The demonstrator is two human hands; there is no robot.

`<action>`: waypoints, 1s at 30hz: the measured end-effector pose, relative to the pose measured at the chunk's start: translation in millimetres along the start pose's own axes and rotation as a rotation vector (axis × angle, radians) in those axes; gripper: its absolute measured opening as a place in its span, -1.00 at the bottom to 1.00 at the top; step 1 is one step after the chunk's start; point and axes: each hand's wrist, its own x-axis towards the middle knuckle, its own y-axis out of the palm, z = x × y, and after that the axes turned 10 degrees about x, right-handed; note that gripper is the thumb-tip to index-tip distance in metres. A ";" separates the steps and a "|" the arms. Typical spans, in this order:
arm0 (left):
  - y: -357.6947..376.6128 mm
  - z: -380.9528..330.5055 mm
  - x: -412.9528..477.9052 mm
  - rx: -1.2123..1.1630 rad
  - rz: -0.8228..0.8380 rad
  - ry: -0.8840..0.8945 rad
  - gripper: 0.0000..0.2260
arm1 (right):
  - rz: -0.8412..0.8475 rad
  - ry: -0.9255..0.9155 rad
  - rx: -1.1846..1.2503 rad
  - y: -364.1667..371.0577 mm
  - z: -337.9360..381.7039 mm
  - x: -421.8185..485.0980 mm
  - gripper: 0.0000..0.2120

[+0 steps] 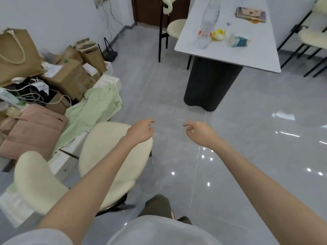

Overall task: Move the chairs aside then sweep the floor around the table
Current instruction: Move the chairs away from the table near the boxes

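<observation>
Two bare hands are held out over the glossy pale grey tiled floor; nothing is gripped by either. The left hand is seen above the far rim of the nearest cream padded chair with a round seat, fingers loosely curled and empty; whether the rim is touched cannot be told. The right hand is held over bare tiles, apart from the chair, fingers likewise slack and parted. That chair is placed at lower left, well away from the white rectangular table on a dark ribbed pedestal, close against a heap of cardboard boxes and bags; its curved cream backrest is turned towards the person. A second cream chair is tucked at the table's far left side; more are parked at its right. The chairs are judged light, with a thin black metal frame under soft padding; the cushion will give under fingers, so a firm hold is better taken on the stiffer backrest top or the seat's rim. Legs are likely to slide easily on such polished tiles; lifting is advised over dragging. No broom is seen.
</observation>
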 end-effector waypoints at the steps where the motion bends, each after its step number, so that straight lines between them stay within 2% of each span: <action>1: -3.5 -6.5 9.3 -0.009 0.003 -0.003 -0.62 | -0.005 -0.001 0.036 -6.9 -2.8 7.7 -0.63; 8: -32.8 -30.0 103.6 -0.040 -0.054 -0.039 -0.62 | -0.061 -0.041 0.097 -54.5 -7.7 92.7 -0.61; 16: -78.7 -31.4 242.3 -0.048 -0.088 -0.057 -0.63 | -0.023 -0.032 0.112 -109.3 10.5 234.2 -0.59; 30: -218.6 20.8 474.8 -0.071 -0.236 -0.167 -0.63 | 0.031 -0.187 0.025 -200.6 107.5 522.0 -0.57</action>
